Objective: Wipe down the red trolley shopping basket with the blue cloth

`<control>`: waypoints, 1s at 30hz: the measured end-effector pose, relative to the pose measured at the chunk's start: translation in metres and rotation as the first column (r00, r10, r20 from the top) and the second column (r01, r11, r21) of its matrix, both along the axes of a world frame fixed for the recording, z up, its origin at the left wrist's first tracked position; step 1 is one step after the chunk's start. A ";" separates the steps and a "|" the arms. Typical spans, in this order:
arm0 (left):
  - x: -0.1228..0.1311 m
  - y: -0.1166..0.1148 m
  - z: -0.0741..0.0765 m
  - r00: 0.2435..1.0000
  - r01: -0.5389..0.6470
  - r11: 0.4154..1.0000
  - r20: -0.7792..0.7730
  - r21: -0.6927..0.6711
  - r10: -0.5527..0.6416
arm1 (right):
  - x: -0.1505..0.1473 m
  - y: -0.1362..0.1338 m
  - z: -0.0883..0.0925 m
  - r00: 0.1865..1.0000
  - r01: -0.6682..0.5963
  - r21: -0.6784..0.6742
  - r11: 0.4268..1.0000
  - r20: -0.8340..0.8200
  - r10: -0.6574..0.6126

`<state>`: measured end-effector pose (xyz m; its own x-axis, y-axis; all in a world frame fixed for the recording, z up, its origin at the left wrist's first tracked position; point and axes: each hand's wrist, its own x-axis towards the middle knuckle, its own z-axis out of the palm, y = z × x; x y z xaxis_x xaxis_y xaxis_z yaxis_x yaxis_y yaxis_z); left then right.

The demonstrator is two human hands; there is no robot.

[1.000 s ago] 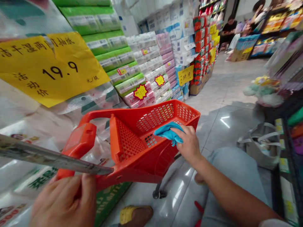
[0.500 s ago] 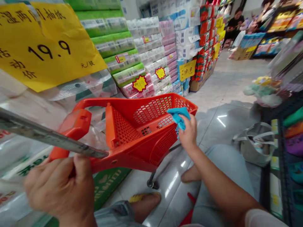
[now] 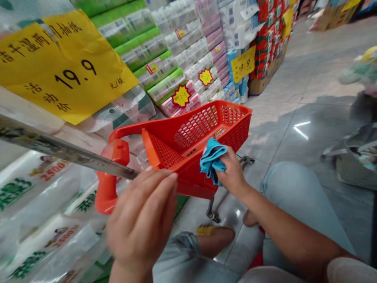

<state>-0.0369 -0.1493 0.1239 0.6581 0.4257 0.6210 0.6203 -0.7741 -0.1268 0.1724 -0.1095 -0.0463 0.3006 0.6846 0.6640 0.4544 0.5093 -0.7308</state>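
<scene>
A red plastic shopping basket on wheels (image 3: 188, 181) stands tilted in front of my knees. Crumpled in my right hand (image 3: 234, 173) is a blue cloth (image 3: 213, 159), held at the basket's near side wall. My left hand (image 3: 144, 216), blurred, is raised near the handle end of the basket. Its fingers stretch out and nothing shows in them; whether they touch the rim I cannot tell. Behind that hand, a worn metal rod (image 3: 64, 149) runs from the left edge to the basket.
Stacked tissue packs (image 3: 135, 35) line the left, with a yellow price sign (image 3: 70, 78) in front. Plastic-wrapped packs (image 3: 38, 236) lie at lower left. A grey bag (image 3: 353, 157) sits on the tiled floor (image 3: 294, 98) at right. My knee (image 3: 303, 204) is close to my right forearm.
My left hand has let go of the basket's near edge, moved right and straightened its fingers. My right hand has brought the cloth from the far rim down to the near side wall. The view has tipped downward.
</scene>
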 end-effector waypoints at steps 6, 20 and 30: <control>0.056 0.014 -0.023 0.986 -0.018 0.969 -0.167 -0.245 -0.024 | 0.011 -0.041 0.050 0.970 -0.234 0.086 0.968 -0.051 0.239; 0.074 -0.017 -0.052 0.990 -0.099 0.922 0.055 -0.374 0.129 | 0.002 -0.039 0.018 0.859 -0.093 -0.163 0.982 -0.512 -0.004; 0.087 0.066 0.006 0.442 -0.668 0.742 -0.828 -0.048 0.344 | -0.063 -0.010 -0.001 0.990 -0.119 0.034 0.992 -0.067 0.121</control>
